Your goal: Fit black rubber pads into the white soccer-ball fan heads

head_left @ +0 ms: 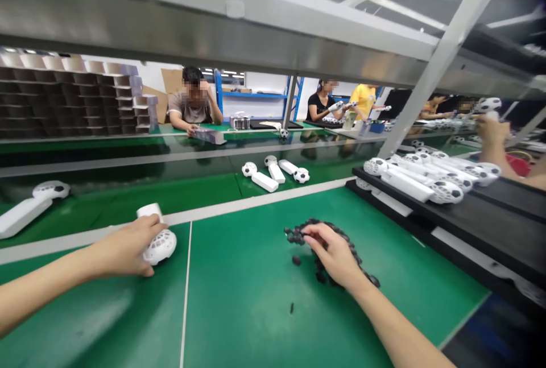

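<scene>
My left hand [128, 245] is wrapped over a white handheld fan [161, 247] with a football-patterned, grille-like head. Its handle points away, toward the pale strip along the bench edge. My right hand [335, 254] pinches at a loose heap of small black pieces [354, 251] on the green bench top [239, 305]. Thumb and forefinger meet at the heap's left end, over a small black piece [296, 237]. One rounded black piece [296, 260] lies apart from the others, and a thin black sliver [292, 307] is nearer to me.
Several similar fans [273, 172] lie on the green conveyor beyond, one more [29, 206] at left. Black trays [482, 220] stacked at right carry others. A metal beam [256, 27] crosses overhead. Across the line a co-worker [194, 100] sits beside stacked boxes [72, 95]; another person's hand [492, 132] raises a fan.
</scene>
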Action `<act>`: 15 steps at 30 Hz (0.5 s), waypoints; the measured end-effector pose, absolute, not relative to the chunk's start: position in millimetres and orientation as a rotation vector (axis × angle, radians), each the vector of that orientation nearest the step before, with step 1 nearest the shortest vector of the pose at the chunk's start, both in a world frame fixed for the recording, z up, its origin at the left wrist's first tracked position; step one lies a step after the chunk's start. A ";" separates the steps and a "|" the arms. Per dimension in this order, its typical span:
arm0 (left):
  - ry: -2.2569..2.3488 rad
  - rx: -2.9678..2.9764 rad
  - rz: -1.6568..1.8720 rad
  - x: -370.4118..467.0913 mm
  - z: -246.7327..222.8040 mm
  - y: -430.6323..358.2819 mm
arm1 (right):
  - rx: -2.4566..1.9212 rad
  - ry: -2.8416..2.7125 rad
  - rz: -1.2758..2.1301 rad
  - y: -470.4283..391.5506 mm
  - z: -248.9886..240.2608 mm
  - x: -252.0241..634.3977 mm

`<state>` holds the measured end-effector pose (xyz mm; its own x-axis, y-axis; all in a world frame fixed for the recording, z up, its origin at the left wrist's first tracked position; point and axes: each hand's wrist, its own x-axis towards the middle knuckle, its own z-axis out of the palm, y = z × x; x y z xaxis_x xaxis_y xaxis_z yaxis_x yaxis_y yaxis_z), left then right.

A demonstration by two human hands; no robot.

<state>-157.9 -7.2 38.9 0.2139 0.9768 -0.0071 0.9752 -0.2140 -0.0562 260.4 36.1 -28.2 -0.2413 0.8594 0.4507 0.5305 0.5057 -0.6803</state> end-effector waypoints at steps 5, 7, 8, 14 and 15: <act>-1.540 -2.619 0.213 -102.1 39.2 -2.2 | -1.061 -1.885 0.636 30.1 -30.6 253.0; -1.540 -2.606 0.118 -86.0 32.5 -1.5 | -1.060 -1.835 0.716 28.8 -32.2 251.3; -1.533 -2.595 0.083 -79.7 28.8 -2.2 | -1.053 -1.832 0.729 27.9 -31.3 250.7; -1.427 -2.806 0.212 -59.6 23.6 -5.7 | -0.926 -1.994 0.640 16.5 -3.1 237.7; -1.468 -2.795 0.216 -54.7 24.3 -5.8 | -0.916 -2.008 0.639 13.9 1.3 232.6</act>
